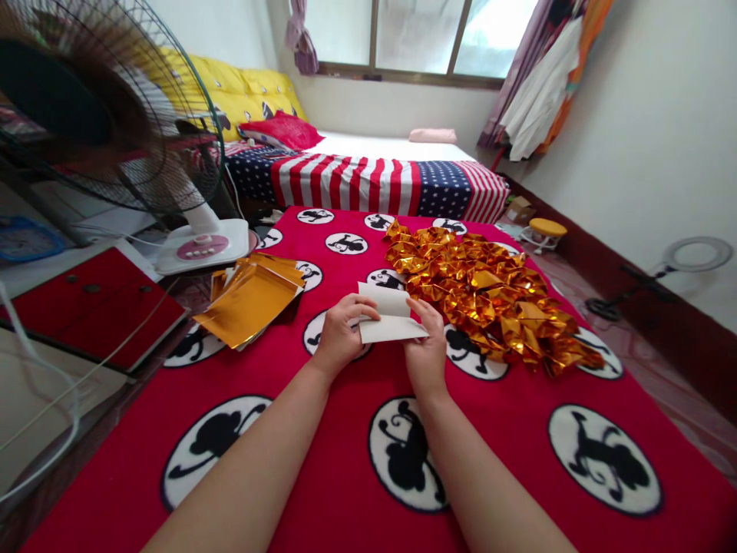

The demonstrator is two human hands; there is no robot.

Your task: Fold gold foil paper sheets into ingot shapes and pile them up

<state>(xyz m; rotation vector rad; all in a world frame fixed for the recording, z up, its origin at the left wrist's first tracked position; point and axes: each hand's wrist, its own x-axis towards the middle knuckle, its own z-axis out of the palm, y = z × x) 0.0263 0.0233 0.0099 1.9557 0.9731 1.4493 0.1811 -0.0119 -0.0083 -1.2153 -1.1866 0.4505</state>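
Between my two hands is a sheet of paper (391,329), its pale side facing me, with a crease running across it. My left hand (345,326) grips the left edge, fingers curled over the front near the crease. At the right edge my right hand (424,326) pinches the same sheet. The paper is held just above the red cloth. To the left lies a loose stack of flat gold foil sheets (253,299). On the right spreads a large pile of folded, shiny gold foil pieces (477,292).
A red cloth with monkey prints (322,491) covers the surface under my hands. A running fan (199,238) stands at the left beside a red panel (92,299). Behind is a bed with a flag-pattern cover (357,180). A yellow stool (546,228) and ring light (698,253) are at right.
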